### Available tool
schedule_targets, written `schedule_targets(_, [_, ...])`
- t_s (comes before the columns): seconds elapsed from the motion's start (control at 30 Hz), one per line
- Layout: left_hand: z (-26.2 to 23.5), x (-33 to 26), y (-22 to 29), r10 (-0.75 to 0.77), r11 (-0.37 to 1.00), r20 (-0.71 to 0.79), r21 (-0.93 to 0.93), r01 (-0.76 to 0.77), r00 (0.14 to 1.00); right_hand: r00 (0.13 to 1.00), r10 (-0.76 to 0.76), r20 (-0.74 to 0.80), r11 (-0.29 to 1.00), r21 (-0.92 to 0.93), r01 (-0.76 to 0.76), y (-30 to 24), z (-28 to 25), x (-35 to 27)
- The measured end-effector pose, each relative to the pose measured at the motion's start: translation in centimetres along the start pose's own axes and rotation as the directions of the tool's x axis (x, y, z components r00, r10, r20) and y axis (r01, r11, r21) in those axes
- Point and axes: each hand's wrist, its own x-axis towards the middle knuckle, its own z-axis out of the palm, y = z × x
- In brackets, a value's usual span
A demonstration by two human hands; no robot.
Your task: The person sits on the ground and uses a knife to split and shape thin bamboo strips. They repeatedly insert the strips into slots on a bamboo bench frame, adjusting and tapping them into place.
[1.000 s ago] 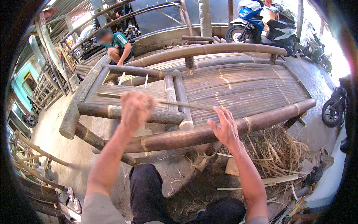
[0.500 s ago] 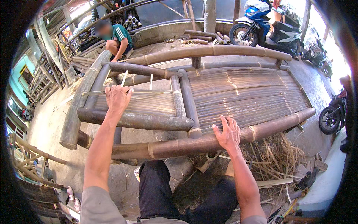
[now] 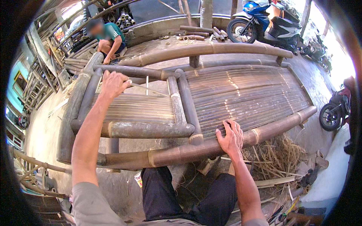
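My left hand (image 3: pixel 113 83) is closed around a thin bamboo strip (image 3: pixel 152 90) over the smaller frame at the left of a bamboo lounge bench. The strip's other end reaches the short upright pole (image 3: pixel 177 100) of that frame. Two more thin strips stand across the gap near the far pole. Fingers spread, my right hand (image 3: pixel 230 137) lies on the thick near rail (image 3: pixel 181 153), its fingertips at the edge of the slatted bed (image 3: pixel 245 94). It holds nothing.
Across the bench a person (image 3: pixel 109 37) in a green shirt crouches by stacked bamboo poles. A blue and white motorbike (image 3: pixel 260 26) stands at the back right, and another wheel (image 3: pixel 332 116) at the right. Bamboo shavings (image 3: pixel 279 160) are heaped under the near rail.
My left hand has moved up and away toward the far pole with the strip, which now slants. My right hand stays on the near rail. The view has shifted slightly.
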Motion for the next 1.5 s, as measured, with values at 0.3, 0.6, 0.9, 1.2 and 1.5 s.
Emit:
schedule_targets(0.3, [2.9, -2.6, -1.0, -0.144, 0.973, 0.203, -0.148, 0.175, 0.969, 1.0, 0.016, -0.013, 1.0, -0.002, -0.016, -0.3, 0.0, 0.0])
schedule_targets(0.6, [0.1, -0.1, 1.1, 0.131, 0.987, -0.063, 0.104, -0.124, 0.989, 0.999, 0.001, -0.034, 1.0, -0.018, -0.002, -0.2, -0.1, 0.0])
schedule_targets(0.9, [-6.5, -5.4, -2.9, -0.003, 0.997, -0.27, 0.077, 0.025, 0.963, 1.0, 0.005, -0.007, 1.0, 0.011, -0.005, 0.4, -0.2, -0.2])
schedule_targets(1.2, [-11.2, -11.9, 19.1, 0.29, 0.913, -0.105, -0.268, -0.308, 0.951, 0.878, -0.287, -0.382, 0.851, 0.319, 0.417, 2.9, -3.3, -5.7])
schedule_targets(1.5, [-6.6, -23.1, 38.6, 0.114, 0.248, -0.569, -0.778, -0.578, 0.814, 0.89, 0.42, -0.176, 0.646, 0.747, -0.157, 12.4, -2.8, -27.8])
